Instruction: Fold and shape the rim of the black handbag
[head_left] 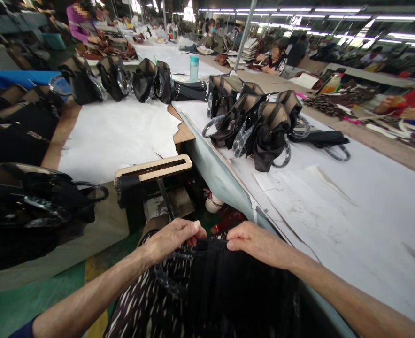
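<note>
A black handbag (235,286) lies across my lap, its top edge facing away from me. My right hand (253,241) pinches that top edge between thumb and fingers. Beside the bag's top left corner, my left hand (181,233) is closed, thumb against curled fingers; whatever is between them is too small or hidden to make out. A plastic-wrapped handle (170,281) hangs at the bag's left side, over my patterned clothing. The bag's lower part is dark and hard to read.
A slotted wooden-topped stand (154,169) rises ahead of my knees. Wrapped black handbags (260,122) stand on the right table (351,225), with more black bags (24,206) at left. A light-blue bottle (194,69) stands farther back. Other people work around the room.
</note>
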